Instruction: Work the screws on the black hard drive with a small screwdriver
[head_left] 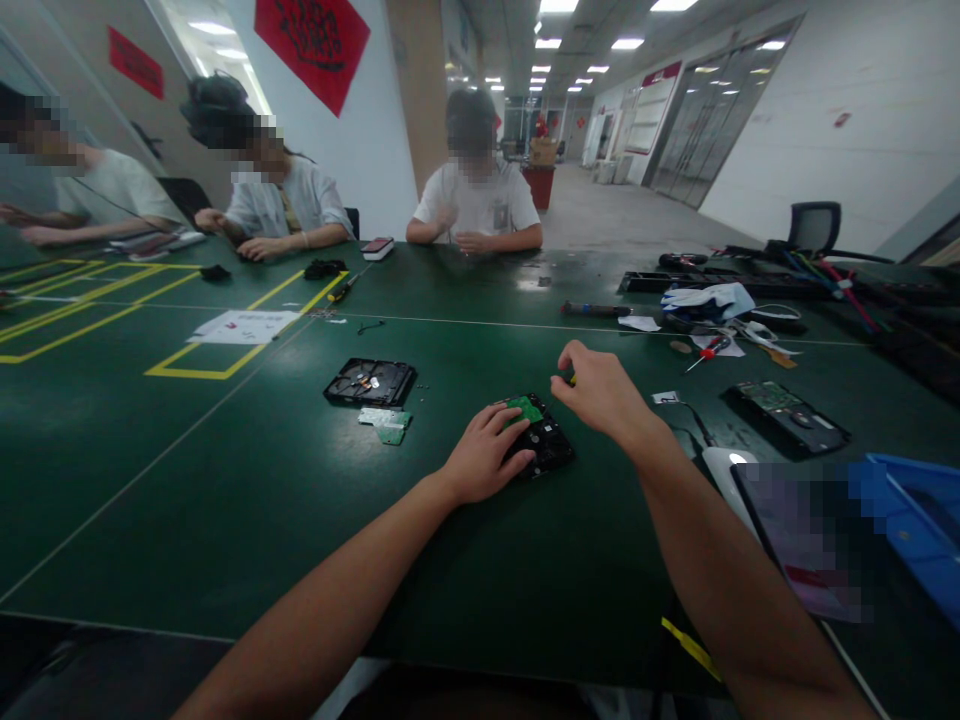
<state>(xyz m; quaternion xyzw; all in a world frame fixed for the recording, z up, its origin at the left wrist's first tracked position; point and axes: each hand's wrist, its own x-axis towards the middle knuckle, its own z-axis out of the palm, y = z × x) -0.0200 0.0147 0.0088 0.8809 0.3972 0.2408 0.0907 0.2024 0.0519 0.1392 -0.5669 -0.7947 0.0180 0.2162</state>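
Hard drive (553, 445) flat on the green table (300, 520), beneath the spread fingers and thumb of the left hand (486, 458). The right hand (601, 392), curled just beyond the drive's far right corner, pinches a small yellow item (573, 380), mostly hidden. The long axis appears to point away from the wearer, far end slanting left; the green circuit board (529, 407) lies there, under the left fingertips. The casing is probably dense, stiff and smooth, the board fragile; the long side edges offer the safest hold.
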